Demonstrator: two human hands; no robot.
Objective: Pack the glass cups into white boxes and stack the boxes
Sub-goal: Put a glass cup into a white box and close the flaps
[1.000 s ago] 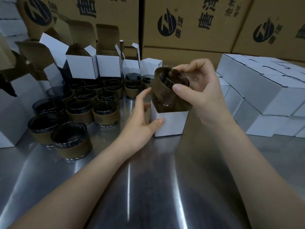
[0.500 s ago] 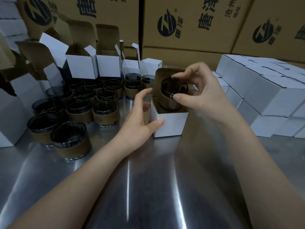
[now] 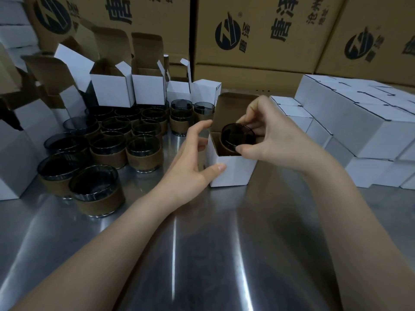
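At bench (image 3: 202,254) left: loose cups (image 3: 96,191). Centre: left grip (image 3: 193,167) clasps white box (image 3: 233,173), thumb on its front; right grip (image 3: 276,140) pinches glass cup (image 3: 238,136) by the rim, cup partly inside that box. Far right: closed boxes (image 3: 370,135), stacked.

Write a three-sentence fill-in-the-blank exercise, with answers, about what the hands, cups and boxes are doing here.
The right hand holds a glass ____ in the mouth of the open white box. The left hand steadies that box, with its ____ on the front wall. The closed boxes are stacked on the person's ____ side.
Answers: cup; thumb; right.
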